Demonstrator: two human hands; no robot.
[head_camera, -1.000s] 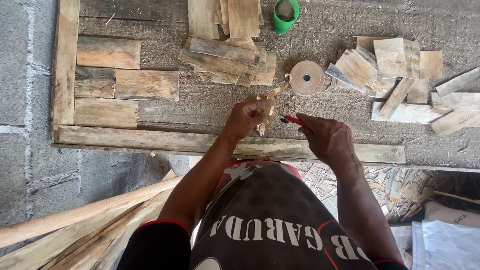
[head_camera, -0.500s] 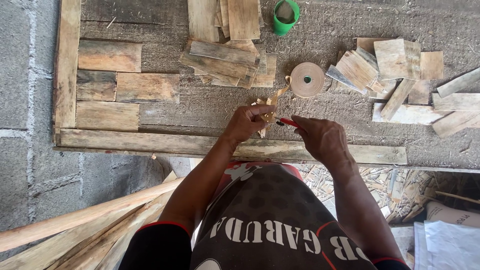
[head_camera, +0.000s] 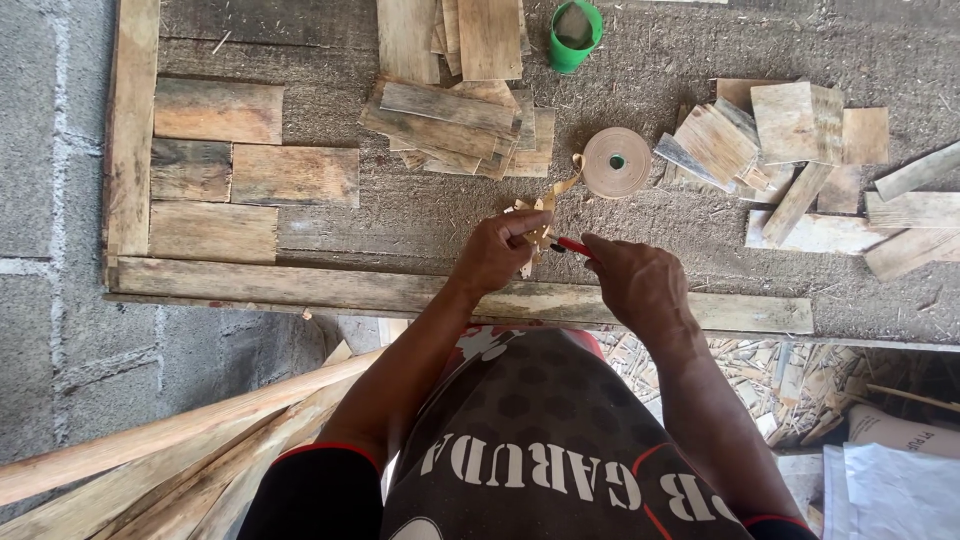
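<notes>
My left hand (head_camera: 497, 253) pinches a crumpled end of tan paper strip (head_camera: 541, 207) that runs up to a tan roll of tape (head_camera: 616, 162) lying flat on the gritty work surface. Right beside it, my right hand (head_camera: 632, 280) is closed around a small tool with a red and black end (head_camera: 570, 246), its tip pointing at the strip between the hands. Both hands hover over the long wooden board (head_camera: 300, 285) along the near edge.
Flat wooden pieces (head_camera: 215, 165) are laid in rows inside a wooden frame (head_camera: 132, 130) at left. A loose stack of slats (head_camera: 450, 115) lies at centre back, more offcuts (head_camera: 800, 160) at right. A green cup (head_camera: 575, 35) stands at the back. Long poles (head_camera: 150, 450) lean below left.
Both hands have stayed close together at the strip; the right hand with the red tool has edged slightly toward the left hand. The view has shifted a little.
</notes>
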